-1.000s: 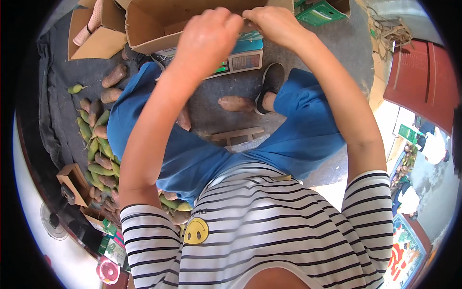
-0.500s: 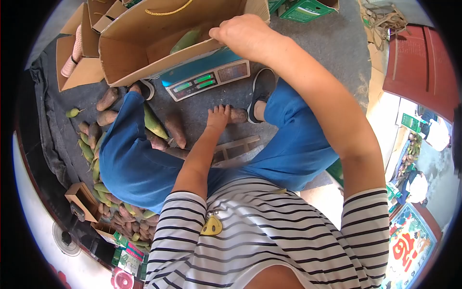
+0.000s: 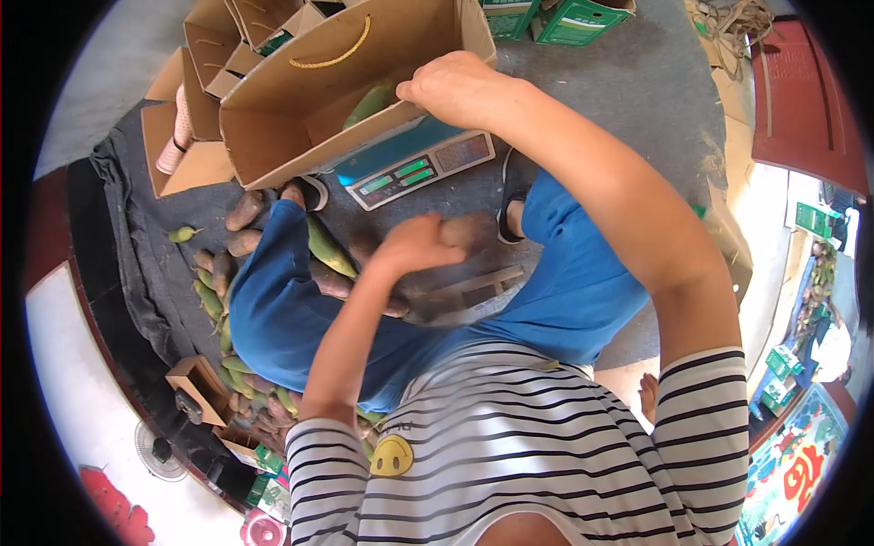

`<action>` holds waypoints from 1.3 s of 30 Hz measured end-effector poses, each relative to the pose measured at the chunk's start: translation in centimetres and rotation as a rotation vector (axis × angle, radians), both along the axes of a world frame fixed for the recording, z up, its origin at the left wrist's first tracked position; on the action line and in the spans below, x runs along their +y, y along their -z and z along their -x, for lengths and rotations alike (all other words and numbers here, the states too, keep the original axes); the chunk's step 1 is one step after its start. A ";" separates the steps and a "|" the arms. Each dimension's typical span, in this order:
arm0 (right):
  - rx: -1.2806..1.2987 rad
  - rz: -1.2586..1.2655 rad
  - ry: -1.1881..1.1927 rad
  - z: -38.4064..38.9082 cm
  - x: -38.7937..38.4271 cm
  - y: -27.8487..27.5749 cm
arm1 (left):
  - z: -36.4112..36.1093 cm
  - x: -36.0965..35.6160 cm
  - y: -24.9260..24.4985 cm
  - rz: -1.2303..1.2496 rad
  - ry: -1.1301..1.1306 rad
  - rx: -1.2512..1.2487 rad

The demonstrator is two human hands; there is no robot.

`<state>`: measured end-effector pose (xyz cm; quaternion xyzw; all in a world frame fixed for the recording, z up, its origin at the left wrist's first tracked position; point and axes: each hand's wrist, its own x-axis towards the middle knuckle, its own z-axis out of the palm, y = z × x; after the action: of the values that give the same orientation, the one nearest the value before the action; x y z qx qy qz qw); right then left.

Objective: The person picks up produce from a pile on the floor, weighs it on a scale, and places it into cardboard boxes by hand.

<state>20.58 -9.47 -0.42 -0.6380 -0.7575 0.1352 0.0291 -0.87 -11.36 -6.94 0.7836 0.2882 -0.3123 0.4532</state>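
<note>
My right hand (image 3: 460, 91) is closed over the near rim of an open cardboard box (image 3: 273, 168), which rests tilted on a blue digital scale (image 3: 423, 168). One green radish (image 3: 370, 103) lies inside the box. Below the scale, my left hand (image 3: 423, 244) is wrapped round the end of a thick reddish-brown root vegetable (image 3: 469, 233); both are blurred by motion. A long green radish (image 3: 328, 246) and several reddish-brown roots lie on the floor between my legs.
More green radishes and brown roots are heaped left of my leg. Other cardboard boxes (image 3: 187, 150) stand at the upper left, one with a pink roll (image 3: 175, 136). Green cartons (image 3: 583, 23) stand at the top. Another person's hand (image 3: 648, 398) shows at right.
My left hand has closed round the reddish-brown root and shifted with it. My right hand stays on the box rim. The whole view has swung, moving the scene rightward.
</note>
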 end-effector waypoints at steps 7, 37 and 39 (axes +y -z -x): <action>0.055 0.014 -0.005 0.2 0.4 0.4 | 8.6 8.0 -17.9 -0.320 -0.538 -0.600; 0.474 -0.468 0.374 -4.8 -8.7 -9.8 | -2.2 9.4 -5.4 -0.542 0.141 -0.488; 0.844 -0.650 0.583 -9.8 -13.9 -8.6 | -2.2 8.9 -6.0 -0.562 0.150 -0.477</action>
<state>30.42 -23.40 8.20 -0.6689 -0.4772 0.1246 0.5562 1.30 -2.45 -0.90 0.9470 0.1908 -0.0621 0.2507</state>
